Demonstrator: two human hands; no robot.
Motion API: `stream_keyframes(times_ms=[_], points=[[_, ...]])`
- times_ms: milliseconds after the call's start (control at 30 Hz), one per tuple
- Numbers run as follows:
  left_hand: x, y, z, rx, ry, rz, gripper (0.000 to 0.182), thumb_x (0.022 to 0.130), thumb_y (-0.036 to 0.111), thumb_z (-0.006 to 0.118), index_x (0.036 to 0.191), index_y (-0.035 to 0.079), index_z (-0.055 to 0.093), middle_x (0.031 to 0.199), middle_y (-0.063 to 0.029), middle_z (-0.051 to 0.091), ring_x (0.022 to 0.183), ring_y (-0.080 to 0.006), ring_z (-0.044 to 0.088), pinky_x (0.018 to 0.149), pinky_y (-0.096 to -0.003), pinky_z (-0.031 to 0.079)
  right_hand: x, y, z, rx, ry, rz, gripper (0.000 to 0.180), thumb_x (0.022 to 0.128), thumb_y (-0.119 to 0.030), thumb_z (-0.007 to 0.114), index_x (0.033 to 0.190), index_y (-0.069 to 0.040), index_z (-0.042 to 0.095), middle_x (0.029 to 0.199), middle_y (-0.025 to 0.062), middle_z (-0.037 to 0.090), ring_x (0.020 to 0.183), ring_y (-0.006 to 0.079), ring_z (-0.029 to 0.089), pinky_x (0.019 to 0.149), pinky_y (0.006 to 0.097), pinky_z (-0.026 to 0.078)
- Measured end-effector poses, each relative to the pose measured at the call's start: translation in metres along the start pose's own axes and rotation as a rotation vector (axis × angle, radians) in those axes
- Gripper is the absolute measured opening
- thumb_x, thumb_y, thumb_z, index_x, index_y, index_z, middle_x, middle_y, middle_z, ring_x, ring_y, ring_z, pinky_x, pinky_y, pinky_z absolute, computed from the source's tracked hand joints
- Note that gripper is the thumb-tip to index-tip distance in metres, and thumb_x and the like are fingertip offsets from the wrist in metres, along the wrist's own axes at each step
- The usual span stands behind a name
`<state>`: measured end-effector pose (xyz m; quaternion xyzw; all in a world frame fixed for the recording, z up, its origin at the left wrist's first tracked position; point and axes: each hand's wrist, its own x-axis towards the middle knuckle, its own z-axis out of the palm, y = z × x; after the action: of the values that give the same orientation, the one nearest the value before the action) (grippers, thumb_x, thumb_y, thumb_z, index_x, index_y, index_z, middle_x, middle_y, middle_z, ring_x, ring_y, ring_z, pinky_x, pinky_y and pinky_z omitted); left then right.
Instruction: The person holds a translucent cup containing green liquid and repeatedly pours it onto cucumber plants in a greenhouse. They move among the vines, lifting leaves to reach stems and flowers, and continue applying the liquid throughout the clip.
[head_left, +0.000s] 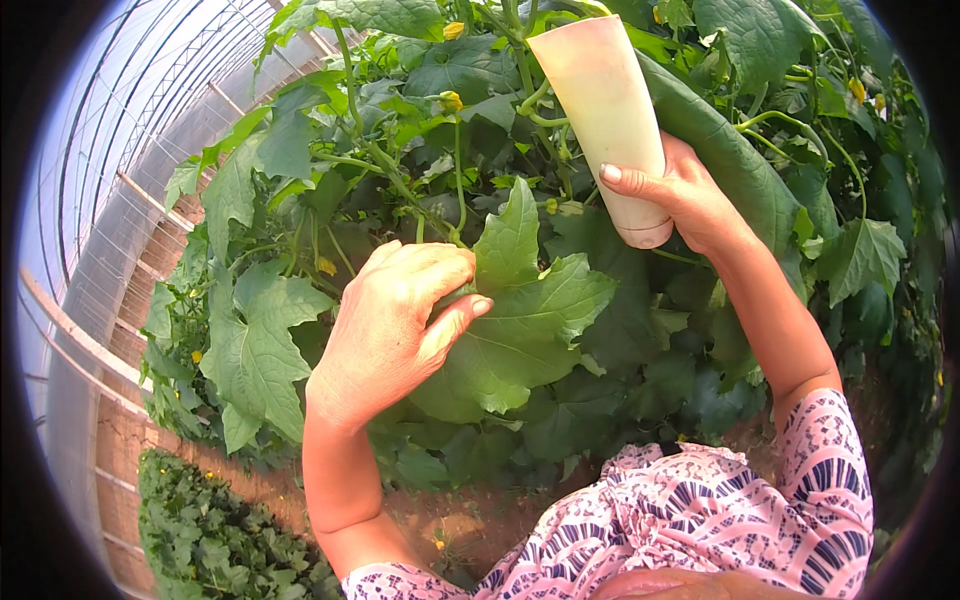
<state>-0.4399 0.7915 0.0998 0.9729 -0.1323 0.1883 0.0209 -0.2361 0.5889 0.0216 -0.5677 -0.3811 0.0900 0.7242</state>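
My left hand (397, 322) is in the middle of the view. Its thumb and fingers close on a green part of the vine, mostly hidden by the hand. A broad lobed leaf (525, 322) spreads just to the right of these fingers. Up and to the right, my right hand (690, 191) grips a pale plastic tube (607, 105). The tube tilts, with its wide, flat edge at the top and its narrower rounded end at the bottom. Behind it, a long green gourd (720, 135) runs down to the right, partly covered by the hand.
Dense vines with yellow flowers (450, 101) surround both hands. Stems (390, 169) cross left of the tube. Low plants (217, 525) grow at lower left, beside bare soil (450, 517). Along the left side curves the greenhouse frame (82, 337), with plastic sheeting.
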Motion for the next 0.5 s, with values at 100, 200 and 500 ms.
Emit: stream_keyframes(times_ms=[100, 200, 500], points=[[-0.032, 0.006, -0.011, -0.060, -0.031, 0.055, 0.020, 0.072, 0.002, 0.068, 0.092, 0.002, 0.065, 0.103, -0.0104, 0.067, 0.100, -0.0275, 0.061, 0.086, -0.0386, 0.043, -0.013, -0.012, 0.009, -0.013, -0.001, 0.004, 0.070, 0.074, -0.041, 0.079, 0.122, 0.003, 0.051, 0.106, 0.0102, 0.060, 0.098, 0.0178, 0.057, 0.086, 0.0328, 0.045], [-0.059, 0.011, -0.017, -0.066, -0.038, -0.034, 0.021, 0.071, 0.001, 0.068, 0.092, 0.003, 0.065, 0.104, -0.0101, 0.066, 0.102, -0.0266, 0.061, 0.087, -0.0387, 0.042, -0.021, -0.016, 0.011, 0.006, -0.014, 0.005, 0.072, 0.074, -0.040, 0.079, 0.124, 0.003, 0.050, 0.108, 0.0105, 0.060, 0.100, 0.0182, 0.057, 0.088, 0.0334, 0.045], [-0.099, 0.022, -0.026, -0.101, 0.018, -0.199, 0.030, 0.063, -0.006, 0.064, 0.092, 0.005, 0.068, 0.103, -0.0105, 0.068, 0.104, -0.0295, 0.062, 0.089, -0.0391, 0.043, -0.040, -0.011, 0.011, -0.023, -0.023, 0.003, 0.068, 0.074, -0.039, 0.079, 0.121, 0.004, 0.052, 0.107, 0.0099, 0.060, 0.099, 0.0175, 0.056, 0.087, 0.0324, 0.045]])
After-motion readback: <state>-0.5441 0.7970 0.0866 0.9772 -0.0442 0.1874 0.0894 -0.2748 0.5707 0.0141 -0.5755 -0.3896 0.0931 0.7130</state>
